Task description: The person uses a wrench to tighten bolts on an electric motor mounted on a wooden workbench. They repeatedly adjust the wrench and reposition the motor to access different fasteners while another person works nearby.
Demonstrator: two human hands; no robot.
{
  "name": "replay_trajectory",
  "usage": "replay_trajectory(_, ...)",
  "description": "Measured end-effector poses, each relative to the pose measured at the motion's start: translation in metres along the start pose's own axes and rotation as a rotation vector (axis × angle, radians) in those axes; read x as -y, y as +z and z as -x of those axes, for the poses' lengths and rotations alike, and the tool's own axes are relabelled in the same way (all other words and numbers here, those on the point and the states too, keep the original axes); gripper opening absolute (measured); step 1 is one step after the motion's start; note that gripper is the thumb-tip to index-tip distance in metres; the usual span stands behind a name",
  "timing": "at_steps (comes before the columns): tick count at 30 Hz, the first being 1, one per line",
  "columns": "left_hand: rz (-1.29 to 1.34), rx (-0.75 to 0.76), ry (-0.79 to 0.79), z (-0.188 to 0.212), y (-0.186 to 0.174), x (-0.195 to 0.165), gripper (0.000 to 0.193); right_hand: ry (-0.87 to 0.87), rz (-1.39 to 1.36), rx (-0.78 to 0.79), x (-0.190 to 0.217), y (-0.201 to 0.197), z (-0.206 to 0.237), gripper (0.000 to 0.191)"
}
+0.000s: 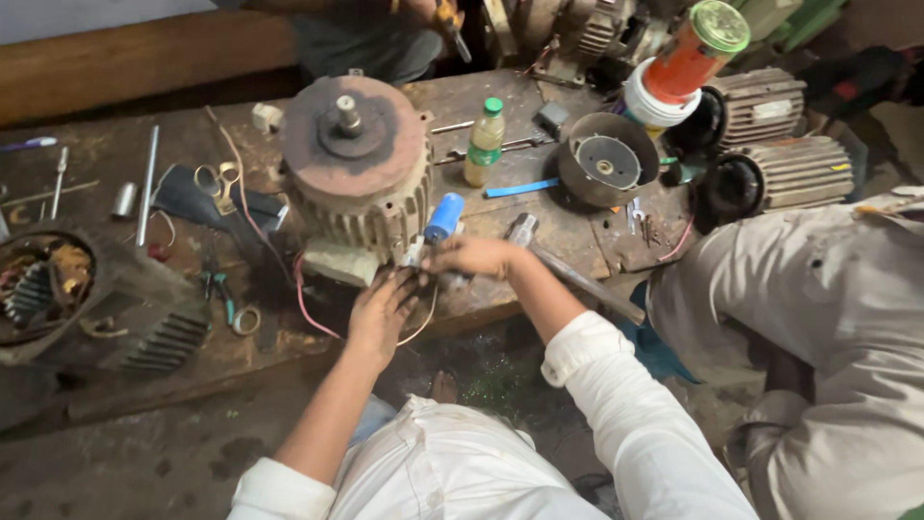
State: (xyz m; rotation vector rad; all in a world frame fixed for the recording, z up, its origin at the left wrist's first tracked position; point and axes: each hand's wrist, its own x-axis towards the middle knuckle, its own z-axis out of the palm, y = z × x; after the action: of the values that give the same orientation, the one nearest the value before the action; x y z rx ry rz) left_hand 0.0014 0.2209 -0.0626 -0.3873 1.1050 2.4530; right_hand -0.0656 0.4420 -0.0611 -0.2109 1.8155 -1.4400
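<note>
**Both hands at the base of the motor**

On the worktop [115, 164], the biggest thing going is the rusty motor [358, 164], standing on end with its shaft pointing up, about mid-bench. Left of it sits a dark fan cover [125, 318] with a grille, next to an opened housing showing copper windings [43, 279]. Over on the right edge are two ribbed motors [770, 135] lying stacked, and a round end cap [606, 159] lying open side up between them and the big one. A second person in a pale shirt [828, 318] crowds in from the right.

Now the hands. Left hand [383, 310] is flat against the bench edge just below the motor, fingers spread and pressing on the red wires [306, 299] that loop out from under it; not gripping anything that I can see. Right hand [474, 256] is right beside the motor's lower corner, fingers pinched narrow around something small at the wire ends, too hidden to tell what. A blue capacitor [445, 217] leans against the motor just above that hand, touching or nearly so.

Smaller stuff: a plastic bottle [484, 142] with a green cap standing upright between motor and end cap, an orange jar [695, 53] tilted at top right, scissors [217, 183] left of the motor, a steel rod [146, 183] further left.
</note>
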Motion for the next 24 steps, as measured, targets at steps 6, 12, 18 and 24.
replay_trajectory(6, -0.027, -0.019, -0.032, -0.004, -0.007, 0.001, 0.031, -0.112, -0.087, -0.253, -0.02, 0.044, 0.012, 0.041)
replay_trajectory(12, -0.014, -0.053, -0.038, -0.006, -0.008, -0.002, 0.03, -0.124, 0.219, -0.234, -0.015, 0.04, 0.007, 0.041)
replay_trajectory(18, -0.081, -0.038, -0.066, -0.009, -0.013, -0.008, 0.034, -0.045, -0.401, -0.257, -0.03, 0.081, 0.0, 0.032)
replay_trajectory(24, -0.661, -0.178, 0.183, -0.013, -0.017, -0.021, 0.038, -0.171, -0.54, -0.491, -0.041, 0.142, -0.047, 0.039)
